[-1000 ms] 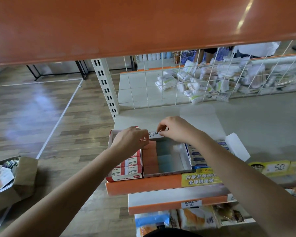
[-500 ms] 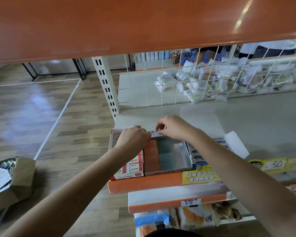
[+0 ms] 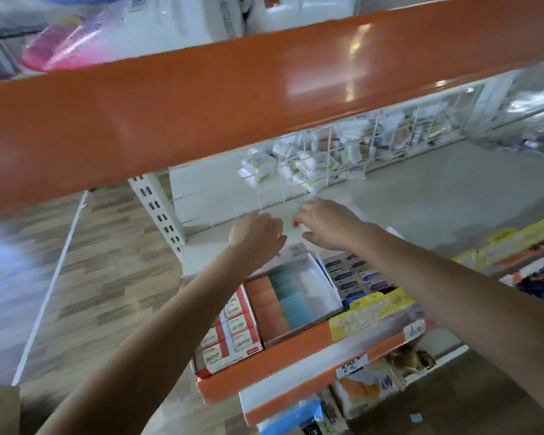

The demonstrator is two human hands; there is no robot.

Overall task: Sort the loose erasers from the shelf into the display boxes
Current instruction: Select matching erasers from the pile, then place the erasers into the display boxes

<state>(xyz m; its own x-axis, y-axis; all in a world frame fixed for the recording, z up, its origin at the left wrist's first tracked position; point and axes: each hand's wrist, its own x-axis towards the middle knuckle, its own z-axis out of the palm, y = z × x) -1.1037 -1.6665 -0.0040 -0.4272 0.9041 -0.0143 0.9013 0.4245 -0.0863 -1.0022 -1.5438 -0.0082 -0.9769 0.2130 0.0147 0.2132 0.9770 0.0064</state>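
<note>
A: At the shelf's left end, both hands are off the box now. A second ago they pinched the back flap of the middle display box point(image 3: 299, 298); now the left hand point(image 3: 258, 235) and right hand point(image 3: 325, 224) hang just behind it, above the bare shelf point(image 3: 421, 202).

B: Fingers?

A: Left curled loosely inward, nothing visible in them. Right bent, thumb apart from the rest. The frame is smeared, so I cannot tell whether either holds anything small. The camera has also swung, hence the blur.

B: The erasers?

A: Orange erasers point(image 3: 266, 304) and blue erasers point(image 3: 291, 298) lie in rows inside that box, its right part unfilled. The red-and-white box point(image 3: 230, 337) touches it on the left; the dark-labelled box point(image 3: 352, 277) sits to its right.

B: Meaning?

A: Likely the flap work is finished and the box stands ready to fill. No loose erasers can be made out on the shelf nearby.
</note>
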